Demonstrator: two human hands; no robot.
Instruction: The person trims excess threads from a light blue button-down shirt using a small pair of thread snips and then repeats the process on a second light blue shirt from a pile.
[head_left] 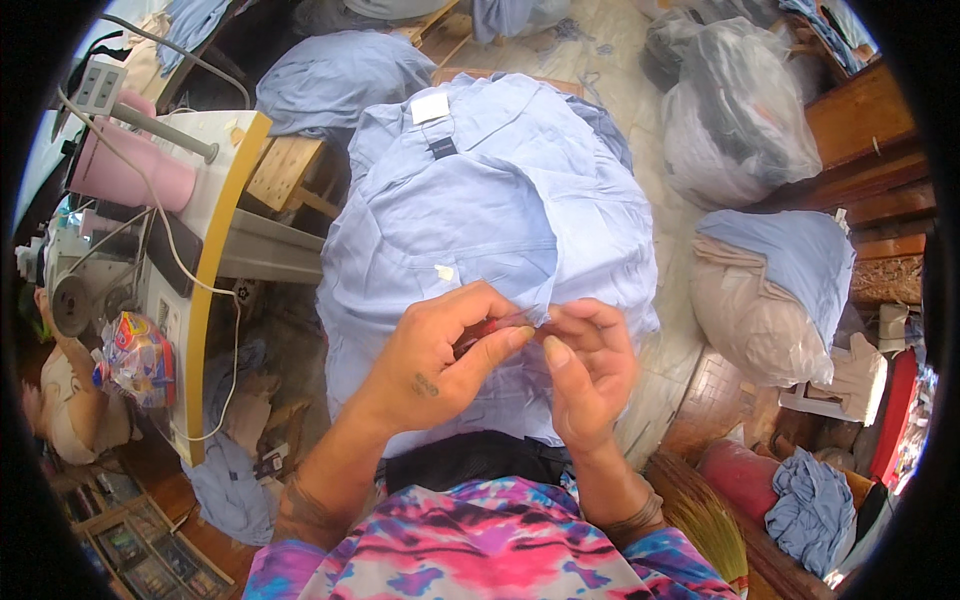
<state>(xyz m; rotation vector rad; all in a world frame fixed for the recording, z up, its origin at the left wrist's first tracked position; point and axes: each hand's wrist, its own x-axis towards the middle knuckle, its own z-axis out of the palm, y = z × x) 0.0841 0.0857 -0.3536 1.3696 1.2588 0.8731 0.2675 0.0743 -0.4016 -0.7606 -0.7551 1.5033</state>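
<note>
A light-blue garment point(440, 215) lies spread over a rounded heap of the same cloth in front of me. A dark neck label point(443, 147) and a white tag point(430, 107) show at its far end. My left hand point(440, 345) is closed round a small red thing point(484, 327); its fingers hide most of it, so its kind does not show. Close beside it, my right hand point(592, 372) is closed with its fingertips at the garment's edge. Thumb and fingers appear to pinch the cloth there. Both hands are above the near half of the garment.
At left stands a yellow-edged work table point(225, 190) with a pink tumbler point(130, 165) and a hanging white cable. Plastic bags point(740, 115) and a cloth-filled sack point(765, 300) sit at right. A straw broom point(705, 520) lies near my right forearm.
</note>
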